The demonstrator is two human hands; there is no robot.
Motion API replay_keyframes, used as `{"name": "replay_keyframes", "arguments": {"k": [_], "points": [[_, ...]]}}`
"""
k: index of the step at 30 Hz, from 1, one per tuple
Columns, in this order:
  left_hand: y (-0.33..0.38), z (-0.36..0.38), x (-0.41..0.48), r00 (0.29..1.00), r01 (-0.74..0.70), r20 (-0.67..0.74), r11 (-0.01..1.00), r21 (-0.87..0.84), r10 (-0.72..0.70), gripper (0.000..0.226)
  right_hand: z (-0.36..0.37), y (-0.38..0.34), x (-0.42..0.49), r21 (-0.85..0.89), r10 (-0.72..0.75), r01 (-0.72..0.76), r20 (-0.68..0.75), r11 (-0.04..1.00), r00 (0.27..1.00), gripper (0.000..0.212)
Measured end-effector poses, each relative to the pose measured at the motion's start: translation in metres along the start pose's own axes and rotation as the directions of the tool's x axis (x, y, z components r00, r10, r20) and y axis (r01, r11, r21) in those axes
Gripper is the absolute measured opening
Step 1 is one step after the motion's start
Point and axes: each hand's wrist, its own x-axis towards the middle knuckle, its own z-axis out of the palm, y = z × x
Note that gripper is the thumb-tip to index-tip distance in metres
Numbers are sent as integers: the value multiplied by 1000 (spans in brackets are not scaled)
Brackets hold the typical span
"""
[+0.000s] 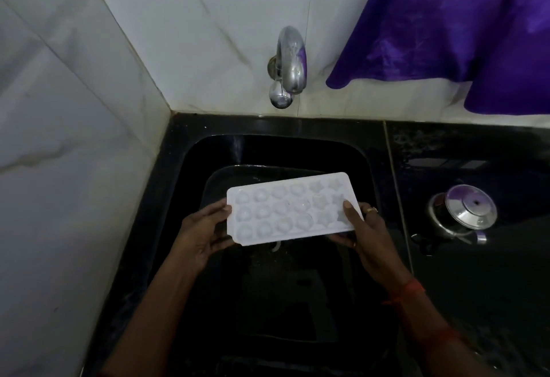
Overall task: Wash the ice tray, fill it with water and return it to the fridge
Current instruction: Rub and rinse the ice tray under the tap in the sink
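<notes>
Ice tray (293,208) gripped at its ends by left hand (205,235) and right hand (364,235) over black sink (190,162); white-tiled walls (208,34).

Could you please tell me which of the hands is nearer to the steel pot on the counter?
Right. The right hand grips the ice tray at its right end, toward the steel pot; the left hand grips its left end, farther away.

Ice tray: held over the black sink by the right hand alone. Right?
No. The head view shows both hands holding the ice tray: left hand grips its left end, right hand its right end. It is over the black sink.
</notes>
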Motion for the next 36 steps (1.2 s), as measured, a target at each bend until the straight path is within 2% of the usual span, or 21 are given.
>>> {"name": "replay_keyframes", "arguments": {"k": [2,6,9,12,14,16,19,24,29,32,36], "points": [[13,6,4,996,-69,-45,996,49,71,17,3,1,6,34,-28,28,-26,999,999,13],[53,22,17,951,-263,-133,956,127,279,23,9,2,16,60,-77,79,-34,995,996,25],[92,41,25,903,-406,-72,895,184,424,9,15,0,21,92,-78,83,-53,992,996,30],[126,68,36,862,-498,22,837,225,507,2,23,-4,24,117,-64,72,-72,990,995,29],[146,87,44,846,-527,62,813,248,529,18,28,-7,26,130,-47,57,-79,990,996,29],[162,105,50,860,-508,119,811,291,497,32,33,-11,28,135,-31,42,-81,990,996,28],[176,127,52,882,-469,214,817,335,419,22,40,-13,30,137,-24,34,-70,990,997,29],[185,137,57,913,-388,252,871,301,320,14,49,-13,34,158,-3,11,-50,987,999,27],[191,135,62,936,-320,251,898,303,248,35,57,-14,36,174,-2,7,-30,985,1000,26],[196,135,65,941,-288,270,899,331,203,23,60,-15,36,179,-7,12,-25,984,1000,24],[201,132,69,945,-237,300,905,354,130,19,62,-20,36,183,-23,25,-14,983,1000,19]]}}
